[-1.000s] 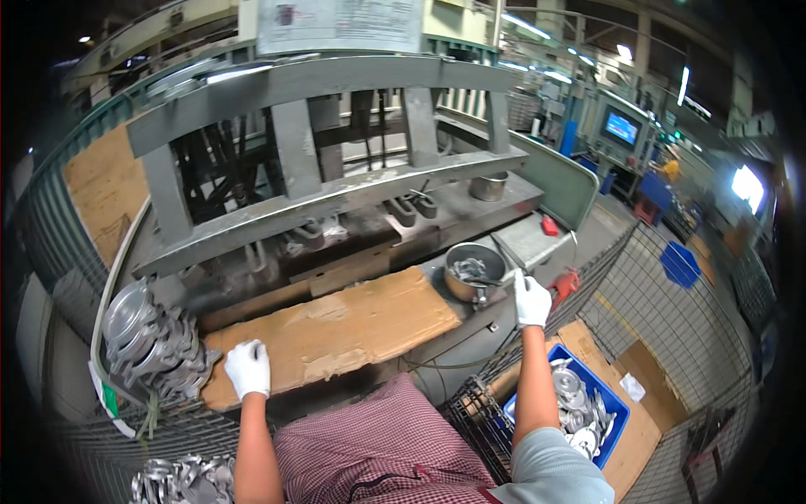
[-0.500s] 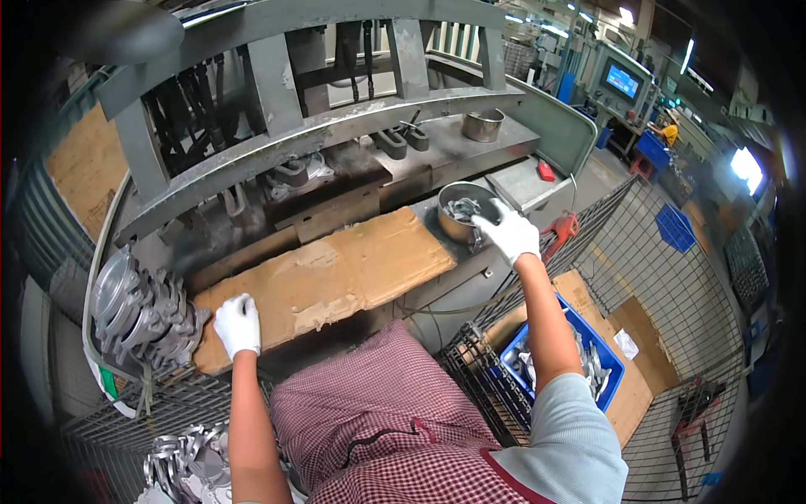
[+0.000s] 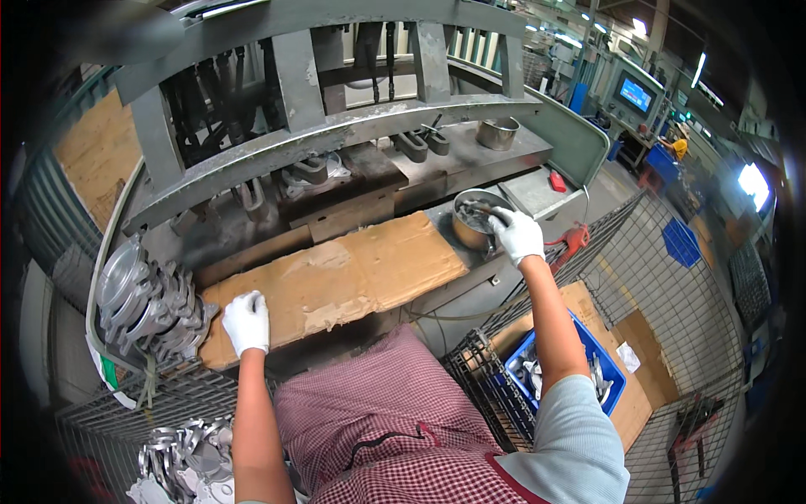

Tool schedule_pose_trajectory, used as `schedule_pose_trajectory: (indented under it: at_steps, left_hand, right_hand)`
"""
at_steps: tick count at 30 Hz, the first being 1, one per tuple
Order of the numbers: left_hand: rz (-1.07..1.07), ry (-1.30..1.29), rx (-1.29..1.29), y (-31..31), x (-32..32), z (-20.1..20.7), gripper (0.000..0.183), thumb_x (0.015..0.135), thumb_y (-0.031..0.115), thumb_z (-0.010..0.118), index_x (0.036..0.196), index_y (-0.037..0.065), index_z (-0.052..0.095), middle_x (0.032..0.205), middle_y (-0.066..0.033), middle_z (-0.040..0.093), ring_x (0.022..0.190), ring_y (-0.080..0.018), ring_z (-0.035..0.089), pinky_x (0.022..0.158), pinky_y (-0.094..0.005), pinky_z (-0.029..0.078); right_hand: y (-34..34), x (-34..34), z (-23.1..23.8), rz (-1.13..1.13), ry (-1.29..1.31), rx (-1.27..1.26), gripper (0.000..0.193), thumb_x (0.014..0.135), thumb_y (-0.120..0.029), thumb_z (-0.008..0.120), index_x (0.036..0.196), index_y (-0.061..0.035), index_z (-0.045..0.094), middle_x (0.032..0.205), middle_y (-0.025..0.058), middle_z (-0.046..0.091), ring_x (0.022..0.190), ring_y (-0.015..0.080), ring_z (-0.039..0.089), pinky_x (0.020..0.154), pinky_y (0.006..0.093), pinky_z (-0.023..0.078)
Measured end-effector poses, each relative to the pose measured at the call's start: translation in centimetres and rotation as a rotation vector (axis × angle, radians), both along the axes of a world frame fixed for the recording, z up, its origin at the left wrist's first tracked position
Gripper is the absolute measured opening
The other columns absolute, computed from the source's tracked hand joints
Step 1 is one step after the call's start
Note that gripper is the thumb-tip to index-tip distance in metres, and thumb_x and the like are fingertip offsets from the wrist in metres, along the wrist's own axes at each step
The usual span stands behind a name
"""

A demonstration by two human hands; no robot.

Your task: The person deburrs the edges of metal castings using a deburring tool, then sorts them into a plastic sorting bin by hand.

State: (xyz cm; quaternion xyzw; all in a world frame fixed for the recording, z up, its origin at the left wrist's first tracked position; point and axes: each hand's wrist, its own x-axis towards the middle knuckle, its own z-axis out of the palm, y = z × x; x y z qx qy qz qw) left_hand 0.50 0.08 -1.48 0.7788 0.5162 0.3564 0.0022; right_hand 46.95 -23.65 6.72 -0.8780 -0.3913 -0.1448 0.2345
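My left hand [image 3: 248, 322], in a white glove, rests curled on the left part of a worn cardboard sheet [image 3: 361, 267]. Its palm is hidden, so I cannot see whether anything is in it. A stack of grey metal castings [image 3: 149, 298] stands just left of that hand. Over the right rim of a round metal pot [image 3: 473, 232] is my right hand [image 3: 518, 236], also gloved, with its fingers drawn together. Something dark and narrow shows by its fingertips inside the pot, too blurred to name. Grey pieces lie in the pot.
A heavy grey machine frame [image 3: 336, 126] rises behind the bench. A second metal pot [image 3: 498, 134] stands at the back right. Below my right arm, a blue bin [image 3: 617, 388] of metal parts sits inside a wire cage [image 3: 663, 294]. More castings [image 3: 189, 458] fill a wire basket at lower left.
My right hand's fingers, apart above the pot before, have drawn together at its rim. The left hand stays curled on the cardboard. The whole view has shifted slightly.
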Motion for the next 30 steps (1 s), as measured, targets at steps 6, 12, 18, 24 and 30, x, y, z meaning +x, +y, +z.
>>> schedule_pose_trajectory:
  at_steps: [6,12,18,24,30]
  left_hand:
    - [-0.004,0.025,0.029,0.1,0.1,-0.2,0.017,0.086,0.021,0.068,0.092,0.009,0.077,0.098,-0.0123,0.075,0.091,-0.0325,0.069,0.085,-0.0443,0.053]
    - [0.014,0.053,0.009,0.0,0.3,0.1,0.017,0.086,0.021,0.068,0.092,0.009,0.077,0.097,-0.0118,0.075,0.091,-0.0320,0.069,0.085,-0.0444,0.053]
    - [0.009,0.017,-0.010,0.0,0.2,0.1,0.016,0.085,0.020,0.068,0.092,0.008,0.077,0.097,-0.0127,0.075,0.091,-0.0326,0.070,0.084,-0.0439,0.054]
    - [0.004,0.017,0.019,0.0,0.2,0.3,0.016,0.085,0.019,0.069,0.091,0.007,0.077,0.096,-0.0132,0.075,0.089,-0.0330,0.070,0.083,-0.0442,0.054]
    - [0.008,0.006,0.024,-0.1,0.3,0.2,0.015,0.085,0.018,0.068,0.090,0.007,0.077,0.096,-0.0135,0.075,0.089,-0.0334,0.070,0.083,-0.0447,0.054]
  right_hand:
    - [-0.8,-1.7,0.2,0.058,-0.188,0.189,0.021,0.088,-0.032,0.070,0.099,-0.0164,0.077,0.085,0.0139,0.071,0.082,0.0352,0.067,0.075,0.0464,0.053]
    - [5.0,-3.2,1.0,0.199,0.265,0.596,0.032,0.093,-0.029,0.070,0.114,-0.0051,0.074,0.105,0.0157,0.074,0.092,0.0258,0.071,0.084,0.0367,0.053]
    - [16.1,-2.9,1.7,0.329,0.706,0.697,0.043,0.094,-0.030,0.069,0.121,0.0026,0.069,0.094,0.0084,0.073,0.080,0.0111,0.061,0.075,0.0281,0.050]
    - [19.4,0.5,3.5,0.147,0.617,0.788,0.047,0.092,-0.038,0.068,0.116,0.0027,0.071,0.086,0.0097,0.074,0.075,0.0158,0.065,0.073,0.0321,0.051]
    - [11.1,1.8,3.7,0.129,0.431,0.779,0.042,0.094,-0.032,0.071,0.117,0.0020,0.071,0.107,0.0073,0.073,0.094,0.0127,0.063,0.085,0.0283,0.050]
